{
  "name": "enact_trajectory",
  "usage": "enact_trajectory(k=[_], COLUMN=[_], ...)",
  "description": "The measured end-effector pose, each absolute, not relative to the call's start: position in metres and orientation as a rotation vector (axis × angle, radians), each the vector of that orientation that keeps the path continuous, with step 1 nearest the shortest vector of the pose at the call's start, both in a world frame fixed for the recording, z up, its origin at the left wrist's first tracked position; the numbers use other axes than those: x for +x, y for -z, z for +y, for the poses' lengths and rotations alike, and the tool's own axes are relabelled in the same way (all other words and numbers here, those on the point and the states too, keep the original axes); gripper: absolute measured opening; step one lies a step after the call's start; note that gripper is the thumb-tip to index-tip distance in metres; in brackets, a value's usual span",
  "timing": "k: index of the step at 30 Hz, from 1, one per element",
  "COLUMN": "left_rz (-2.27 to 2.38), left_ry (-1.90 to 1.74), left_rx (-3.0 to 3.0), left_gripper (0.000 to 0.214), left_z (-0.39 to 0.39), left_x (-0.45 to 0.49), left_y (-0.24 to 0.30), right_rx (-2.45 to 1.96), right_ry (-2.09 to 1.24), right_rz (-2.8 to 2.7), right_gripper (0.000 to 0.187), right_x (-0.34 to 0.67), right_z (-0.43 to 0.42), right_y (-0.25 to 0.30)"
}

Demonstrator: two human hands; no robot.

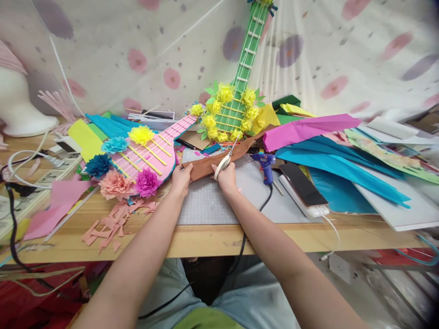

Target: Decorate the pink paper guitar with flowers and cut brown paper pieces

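A long strip of brown paper (202, 167) stretches above the grey cutting mat (202, 205). Its left end is pinched in my left hand (181, 178). My right hand (227, 177) is closed round the white handles of a pair of scissors (222, 165). The blades point up and away, over the brown strip; whether they are cutting it I cannot tell. To the left lies a pink paper pipa-shaped instrument (151, 153) with paper flowers. Behind my hands, a green paper guitar-like instrument (236, 103) with yellow flowers leans against the curtain.
A blue glue gun (266, 165) stands right of my right hand, its black cord running off the table's front edge. Further right are a phone (303, 184) on a white block, blue paper (343, 169) and magenta paper (308, 129). Pink scraps (109, 226) lie front left.
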State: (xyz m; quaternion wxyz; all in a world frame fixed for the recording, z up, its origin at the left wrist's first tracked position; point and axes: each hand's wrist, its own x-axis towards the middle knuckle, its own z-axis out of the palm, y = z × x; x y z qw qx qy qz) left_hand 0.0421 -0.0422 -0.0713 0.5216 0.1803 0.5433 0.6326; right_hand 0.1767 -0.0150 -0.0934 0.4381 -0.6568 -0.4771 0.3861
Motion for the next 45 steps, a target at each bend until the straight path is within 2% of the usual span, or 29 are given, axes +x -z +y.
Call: enact_trajectory(k=[5,9,15,20,23,30,35,39,45], left_rz=[1.242,1.340,1.394,1.427,1.468,1.482,1.512,1.462,1.412], left_ry=[-1.309,-1.277,-1.266,-1.369,-1.378,-1.362,-1.343,-1.356,-1.349], left_rx=[0.550,0.598,0.603,0.642,0.653,0.661,0.723,0.696,0.670], left_gripper=[0.017,0.024,0.007,0.014,0.012,0.011,0.008,0.008,0.006], left_z=[-0.050,-0.050,-0.044,-0.042,-0.043,-0.044,-0.045,-0.045,-0.049], left_x=[0.032,0.031,0.033,0.031,0.031,0.033,0.033,0.034,0.034], left_y=[0.064,0.065,0.073,0.078,0.077,0.075,0.076,0.075,0.069], right_rx=[-1.683,-1.660,-1.607,-1.546,-1.508,-1.339,-1.440,-1.419,-1.424], right_ry=[-0.833,-0.833,-0.888,-1.018,-1.146,-1.999,-2.332,-2.438,-2.318], right_rz=[-1.227,-1.251,-1.273,-1.310,-1.373,-1.777,-1.890,-1.881,-1.855], right_gripper=[0.044,0.042,0.043,0.039,0.042,0.059,0.066,0.070,0.068], right_x=[0.183,0.186,0.195,0.203,0.210,0.242,0.251,0.239,0.213], right_z=[-0.012,-0.011,-0.013,-0.020,-0.033,-0.075,-0.080,-0.074,-0.066], right_y=[0.095,0.095,0.098,0.086,0.064,0.013,0.009,0.017,0.023])
